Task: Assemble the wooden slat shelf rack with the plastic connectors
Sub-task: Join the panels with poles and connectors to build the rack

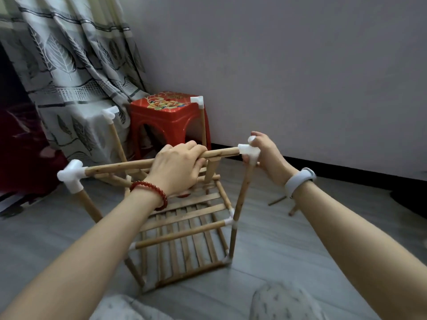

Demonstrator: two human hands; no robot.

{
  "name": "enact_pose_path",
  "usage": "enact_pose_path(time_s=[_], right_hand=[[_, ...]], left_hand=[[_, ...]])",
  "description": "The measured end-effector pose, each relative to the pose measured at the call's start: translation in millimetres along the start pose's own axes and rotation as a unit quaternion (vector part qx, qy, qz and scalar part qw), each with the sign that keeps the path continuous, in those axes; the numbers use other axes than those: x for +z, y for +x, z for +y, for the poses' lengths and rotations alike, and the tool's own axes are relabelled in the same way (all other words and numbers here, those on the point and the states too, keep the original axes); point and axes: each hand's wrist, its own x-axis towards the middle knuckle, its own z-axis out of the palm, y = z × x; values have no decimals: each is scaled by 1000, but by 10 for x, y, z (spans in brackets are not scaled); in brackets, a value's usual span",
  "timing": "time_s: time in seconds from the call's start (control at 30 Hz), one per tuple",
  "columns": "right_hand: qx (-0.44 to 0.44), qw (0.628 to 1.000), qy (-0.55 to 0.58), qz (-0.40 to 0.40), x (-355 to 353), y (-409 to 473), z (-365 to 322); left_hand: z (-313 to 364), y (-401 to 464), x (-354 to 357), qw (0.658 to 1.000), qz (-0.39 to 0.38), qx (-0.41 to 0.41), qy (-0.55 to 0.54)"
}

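A home, a lived-in room. Grey wood-look plank floor (pixel 288 239) meets a plain pale wall (pixel 277 65) with a dark skirting strip. Leaf-patterned grey curtain (pixel 69 65) hangs to the floor in the left corner. Red plastic stool (pixel 166 116) with a printed floral top stands beside it against the wall. Dark red fabric (pixel 23 146) at the far left edge.

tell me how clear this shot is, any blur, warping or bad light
Head view: dim, flat indoor light with no glare; wide-angle warping bends the wall and stretches both forearms at the bottom edge; the left hand on the wooden rod and the right hand on the white connector look fairly sharp, while the curtain and red stool are softer.
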Motion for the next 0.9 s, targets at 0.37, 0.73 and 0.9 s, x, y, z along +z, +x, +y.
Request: enact_pose_path(time_s=[0.37,0.73,0.9], right_hand=[[21,996,-87,22,103,30,-23],[23,997,-76,-13,176,-57,-68],[19,996,-92,-5,237,-85,-95]], left_hand=[[-2,-85,104,999,44,12,-1],[-96,-82,40,998,32,29,-35],[-108,-78,68,998,54,31,-25]])
